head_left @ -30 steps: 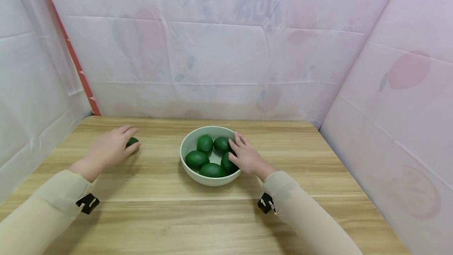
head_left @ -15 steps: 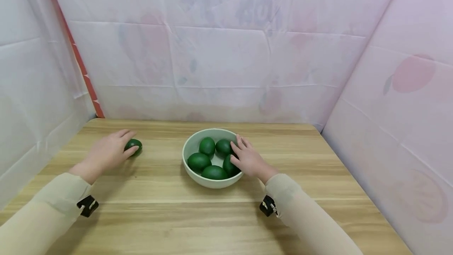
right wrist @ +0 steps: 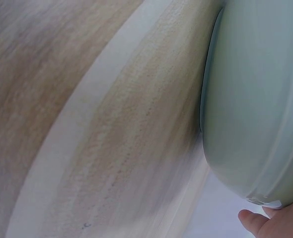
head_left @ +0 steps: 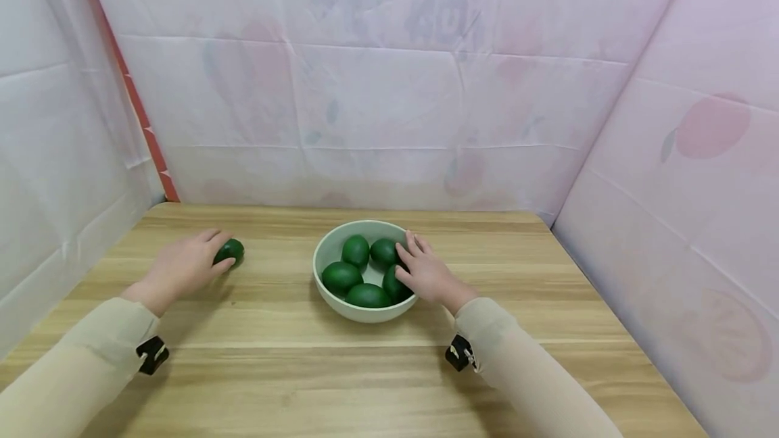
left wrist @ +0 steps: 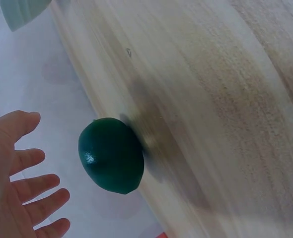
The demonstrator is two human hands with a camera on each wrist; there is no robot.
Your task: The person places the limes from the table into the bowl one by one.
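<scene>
A dark green oval fruit lies on the wooden table at the left. My left hand lies just beside it. In the left wrist view the fingers are spread and straight, a small gap away from the fruit. A pale green bowl at the table's middle holds several more green fruits. My right hand rests on the bowl's right rim, its fingers stretched over the edge onto the fruits. The right wrist view shows the bowl's outer wall and one fingertip against it.
Pale printed sheets wall the table on the left, back and right. Bare wood lies in front of the bowl and between the two hands. The bowl's edge shows at the top left of the left wrist view.
My left hand has slid back a little off the loose fruit, so more of it shows. The right hand stays on the bowl's rim.
</scene>
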